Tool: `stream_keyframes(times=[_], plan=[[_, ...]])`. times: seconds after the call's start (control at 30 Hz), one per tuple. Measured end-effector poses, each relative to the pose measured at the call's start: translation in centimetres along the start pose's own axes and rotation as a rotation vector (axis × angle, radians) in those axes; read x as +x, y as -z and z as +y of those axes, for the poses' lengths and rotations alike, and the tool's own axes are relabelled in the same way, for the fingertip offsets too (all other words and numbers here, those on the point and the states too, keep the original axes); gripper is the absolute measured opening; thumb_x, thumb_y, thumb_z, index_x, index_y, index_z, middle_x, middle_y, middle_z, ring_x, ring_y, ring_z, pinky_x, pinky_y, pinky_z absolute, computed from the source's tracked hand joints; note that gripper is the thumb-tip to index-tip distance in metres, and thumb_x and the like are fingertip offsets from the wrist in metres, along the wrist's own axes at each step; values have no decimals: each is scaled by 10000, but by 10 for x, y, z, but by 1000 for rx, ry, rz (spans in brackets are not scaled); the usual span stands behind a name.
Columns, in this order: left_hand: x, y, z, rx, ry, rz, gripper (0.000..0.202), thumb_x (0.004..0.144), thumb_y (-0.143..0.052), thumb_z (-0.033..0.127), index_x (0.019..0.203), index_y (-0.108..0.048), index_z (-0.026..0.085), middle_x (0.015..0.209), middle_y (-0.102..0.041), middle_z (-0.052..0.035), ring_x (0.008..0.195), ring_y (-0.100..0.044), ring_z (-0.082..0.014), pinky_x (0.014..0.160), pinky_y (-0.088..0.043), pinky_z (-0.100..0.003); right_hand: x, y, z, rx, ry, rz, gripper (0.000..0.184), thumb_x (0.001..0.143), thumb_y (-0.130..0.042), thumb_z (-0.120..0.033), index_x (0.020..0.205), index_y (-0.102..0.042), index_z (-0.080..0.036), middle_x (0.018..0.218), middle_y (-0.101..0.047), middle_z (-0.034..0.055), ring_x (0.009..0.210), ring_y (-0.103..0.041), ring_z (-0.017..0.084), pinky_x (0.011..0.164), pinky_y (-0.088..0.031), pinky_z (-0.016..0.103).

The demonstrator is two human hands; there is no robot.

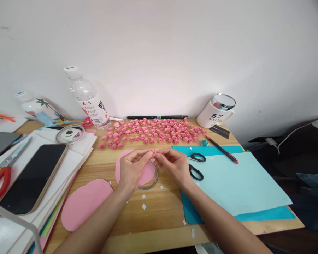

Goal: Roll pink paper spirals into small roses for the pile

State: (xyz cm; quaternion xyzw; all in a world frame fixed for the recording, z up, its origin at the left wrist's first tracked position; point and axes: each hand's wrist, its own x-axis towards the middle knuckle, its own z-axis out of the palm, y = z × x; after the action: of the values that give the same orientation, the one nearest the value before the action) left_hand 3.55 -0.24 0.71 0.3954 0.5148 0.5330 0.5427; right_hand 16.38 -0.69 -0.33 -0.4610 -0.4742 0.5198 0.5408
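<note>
Between the fingertips of my left hand and my right hand is a small pink paper rose, pinched from both sides. Below them a pink paper circle and a ring-shaped tape roll lie on the desk, partly hidden by my left hand. Another stack of pink paper circles rests beside my left forearm. Behind my hands spread many finished pink paper roses. Black-handled scissors lie just right of my right hand, their blades mostly hidden.
Blue paper sheets cover the right side, with a pen across them. A mug stands at the back right, a bottle at the back left. A phone and red-yellow scissors lie on papers at left.
</note>
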Motion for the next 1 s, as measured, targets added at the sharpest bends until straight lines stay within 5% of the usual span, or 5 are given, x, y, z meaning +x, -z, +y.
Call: stream_keyframes(times=[0.43, 0.73, 1.0], plan=[[-2, -1, 1, 116, -126, -7, 177, 630, -723, 208, 807, -719, 210, 775, -711, -23, 729, -641, -165, 715, -495, -265, -2, 0, 0, -65, -17, 49, 186, 708, -656, -340, 749, -655, -159, 693, -679, 42, 628, -645, 166, 545, -549, 268], [-6, -5, 5, 197, -269, -45, 66, 644, -701, 179, 678, -732, 227, 742, -689, -29, 701, -603, -167, 682, -461, -254, -3, 0, 1, -83, -18, 69, 180, 713, -647, -339, 738, -652, -161, 695, -685, 46, 654, -659, 183, 637, -564, 312], [-7, -4, -2, 264, -320, -18, 88, 650, -697, 189, 718, -728, 235, 757, -684, -30, 711, -596, -167, 729, -441, -261, -7, -2, 1, -215, 82, 127, 92, 720, -628, -267, 738, -646, -179, 698, -671, 37, 635, -634, 162, 605, -542, 282]])
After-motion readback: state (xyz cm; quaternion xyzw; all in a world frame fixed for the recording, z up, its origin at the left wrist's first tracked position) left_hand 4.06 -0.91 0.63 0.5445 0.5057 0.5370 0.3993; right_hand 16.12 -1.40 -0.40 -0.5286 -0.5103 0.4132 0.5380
